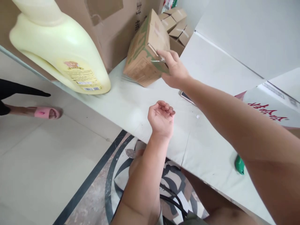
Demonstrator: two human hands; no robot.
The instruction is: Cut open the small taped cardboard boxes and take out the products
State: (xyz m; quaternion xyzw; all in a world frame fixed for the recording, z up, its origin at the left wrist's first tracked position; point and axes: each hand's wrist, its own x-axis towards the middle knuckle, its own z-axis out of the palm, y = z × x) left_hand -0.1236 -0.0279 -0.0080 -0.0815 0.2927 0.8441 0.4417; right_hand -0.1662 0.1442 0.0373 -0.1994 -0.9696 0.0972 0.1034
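A small brown cardboard box (145, 51) with green print lies tilted on the white table (131, 103). My right hand (174, 70) reaches across and grips the box's near corner, fingers wrapped over the edge, with a strip of clear tape under them. My left hand (161, 118) hovers over the table's near edge with its fingers curled into a loose fist and nothing visible in it.
A large pale yellow bottle (61, 50) lies on its side at the left. Big cardboard cartons (112, 28) stand behind. A phone (186, 97) peeks out under my right arm. A green object (239, 164) sits at the table's near edge. Another person's foot in a pink slipper (45, 112) is on the floor.
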